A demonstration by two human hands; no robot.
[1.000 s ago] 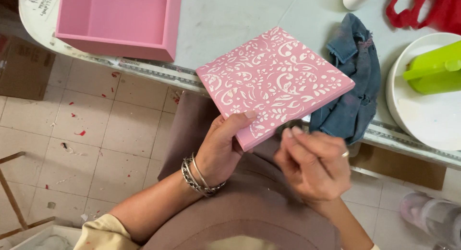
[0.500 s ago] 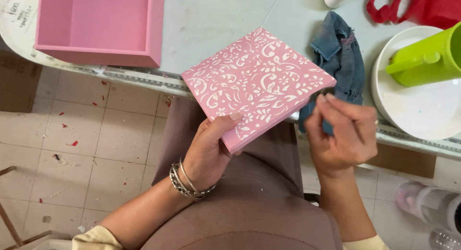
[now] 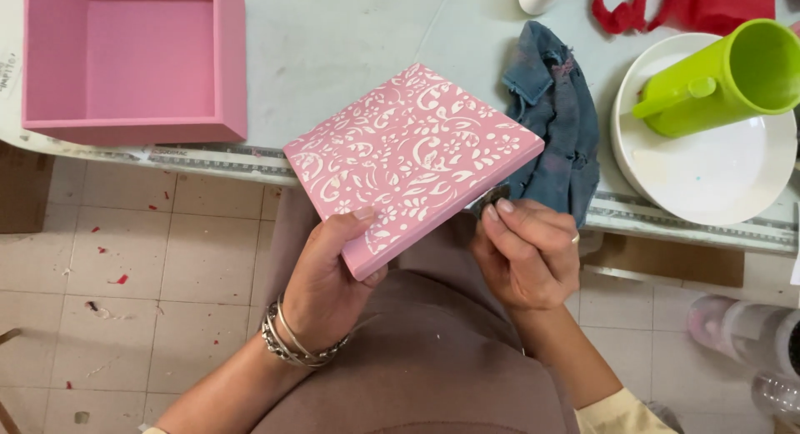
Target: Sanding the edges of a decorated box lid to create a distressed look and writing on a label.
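Pale grey-green, the surface [image 3: 350, 42] runs across the top of my view, with speckled floor tiles [image 3: 167, 267] below its edge. On it at the far left sits a pink wooden box [image 3: 229, 59], open at the top, and its inside looks bare. At the right a white bowl [image 3: 717, 167] holds a lime green cup [image 3: 733, 71] lying tipped on its side. A blue rag [image 3: 558, 125] lies crumpled between them. My left hand [image 3: 329, 284] grips the pink stencilled lid [image 3: 412, 155] by its near corner, thumb on top, tilted above my lap. My right hand [image 3: 529, 255] has its fingers pinched shut on something small at the lid's edge; what it is I cannot tell.
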